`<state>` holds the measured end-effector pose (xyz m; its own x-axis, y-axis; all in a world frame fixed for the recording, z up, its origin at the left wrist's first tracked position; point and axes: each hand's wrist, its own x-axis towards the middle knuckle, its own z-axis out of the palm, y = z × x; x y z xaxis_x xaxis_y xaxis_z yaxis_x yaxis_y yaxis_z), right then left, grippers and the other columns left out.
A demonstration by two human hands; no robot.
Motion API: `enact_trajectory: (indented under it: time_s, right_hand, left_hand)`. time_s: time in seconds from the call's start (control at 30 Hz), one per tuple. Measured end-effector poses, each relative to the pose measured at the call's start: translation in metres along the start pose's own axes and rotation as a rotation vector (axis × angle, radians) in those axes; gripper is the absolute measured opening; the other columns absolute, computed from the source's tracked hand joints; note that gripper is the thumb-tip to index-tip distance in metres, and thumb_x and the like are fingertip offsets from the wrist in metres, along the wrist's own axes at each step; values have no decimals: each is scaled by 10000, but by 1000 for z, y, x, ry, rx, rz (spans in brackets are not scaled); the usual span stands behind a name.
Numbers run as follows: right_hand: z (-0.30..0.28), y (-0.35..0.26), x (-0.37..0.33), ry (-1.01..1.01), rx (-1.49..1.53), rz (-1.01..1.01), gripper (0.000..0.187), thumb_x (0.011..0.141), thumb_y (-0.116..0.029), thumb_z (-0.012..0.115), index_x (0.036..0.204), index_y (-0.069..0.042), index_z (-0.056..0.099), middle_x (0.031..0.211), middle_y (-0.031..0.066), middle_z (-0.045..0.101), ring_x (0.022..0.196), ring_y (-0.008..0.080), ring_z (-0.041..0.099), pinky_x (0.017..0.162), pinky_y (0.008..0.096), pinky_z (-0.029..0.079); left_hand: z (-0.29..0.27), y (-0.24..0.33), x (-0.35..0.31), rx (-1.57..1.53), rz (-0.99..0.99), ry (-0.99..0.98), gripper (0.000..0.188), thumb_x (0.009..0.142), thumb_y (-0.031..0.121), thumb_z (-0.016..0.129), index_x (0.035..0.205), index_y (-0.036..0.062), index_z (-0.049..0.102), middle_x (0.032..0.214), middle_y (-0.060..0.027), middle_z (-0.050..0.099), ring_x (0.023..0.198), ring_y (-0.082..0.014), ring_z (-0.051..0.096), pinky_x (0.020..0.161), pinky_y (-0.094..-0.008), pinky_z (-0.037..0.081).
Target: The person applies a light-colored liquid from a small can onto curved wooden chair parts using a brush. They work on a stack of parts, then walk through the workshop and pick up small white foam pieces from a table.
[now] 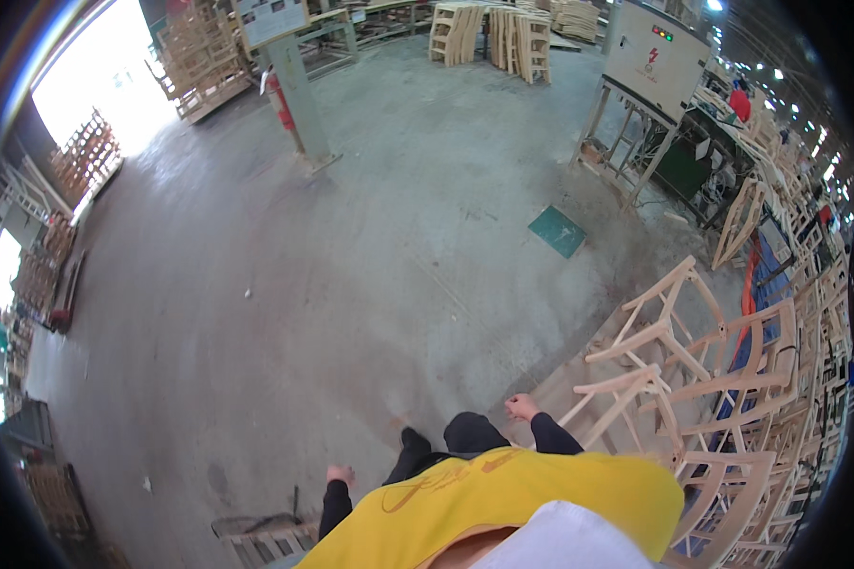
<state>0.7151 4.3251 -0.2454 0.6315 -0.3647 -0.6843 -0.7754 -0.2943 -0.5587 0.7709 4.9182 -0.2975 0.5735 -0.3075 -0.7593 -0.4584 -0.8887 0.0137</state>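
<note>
My left hand (pixel 341 474) hangs low beside my body, its fingers loosely curled with nothing seen in them. Below it, at the lower edge, is a slatted wooden piece (pixel 273 542), apart from the hand. Out to the right, my right hand (pixel 521 407) has its fingers curled in and holds nothing visible. Nearest to that hand stands an unfinished wooden chair frame (pixel 626 382), which it does not touch. Another pale chair frame (pixel 657 327) stands just beyond. My sleeves are black, and my legs show under a yellow top.
More chair frames (pixel 731 465) crowd the right side. A control cabinet (pixel 657 59) on a stand is ahead right, with a green plate (pixel 558 231) on the floor before it. A pillar (pixel 299 104) bears a fire extinguisher (pixel 280 100). Stacked wooden parts (pixel 455 33) stand at the back.
</note>
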Motion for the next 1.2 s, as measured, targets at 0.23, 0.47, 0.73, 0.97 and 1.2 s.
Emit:
enact_trajectory:
  time_s: [0.23, 0.47, 0.73, 0.97, 1.2]
  right_hand:
    - [-21, -84, 102, 76, 225, 97, 259, 858, -258, 587, 946, -27, 660, 801, 81, 700, 630, 179, 664, 586, 317, 520]
    - [-94, -134, 248, -91, 292, 465, 270, 842, -269, 545, 877, -43, 689, 758, 81, 700, 643, 186, 678, 522, 344, 518]
    - [-289, -326, 475, 311, 347, 94, 334, 876, -320, 556, 956, -9, 645, 771, 104, 690, 679, 219, 678, 587, 340, 519]
    - [-422, -402, 668, 301, 43, 48, 331, 879, -316, 568, 1024, -24, 625, 829, 91, 697, 669, 192, 671, 602, 344, 523]
    - [-559, -488, 746, 268, 609, 235, 303, 903, -286, 567, 1078, -41, 598, 849, 73, 686, 656, 163, 650, 556, 307, 506]
  left_hand:
    - [-397, -65, 221, -664, -205, 630, 294, 822, 268, 578, 1015, 77, 689, 991, -196, 667, 962, -368, 631, 836, -440, 506]
    - [-553, -25, 354, -628, -232, 594, 283, 852, 263, 533, 988, 72, 693, 998, -187, 670, 961, -361, 635, 831, -441, 508]
    - [-595, 39, 440, -769, -277, -96, 296, 821, 283, 519, 974, 107, 702, 912, -115, 702, 836, -288, 674, 762, -416, 533]
    - [-764, 67, 661, -501, -175, -238, 272, 822, 272, 518, 908, 92, 702, 923, -112, 703, 840, -269, 675, 766, -415, 529]
    - [-1087, 141, 959, -28, 116, 119, 363, 775, 313, 561, 1016, 78, 696, 1067, -154, 671, 1018, -327, 626, 889, -427, 491]
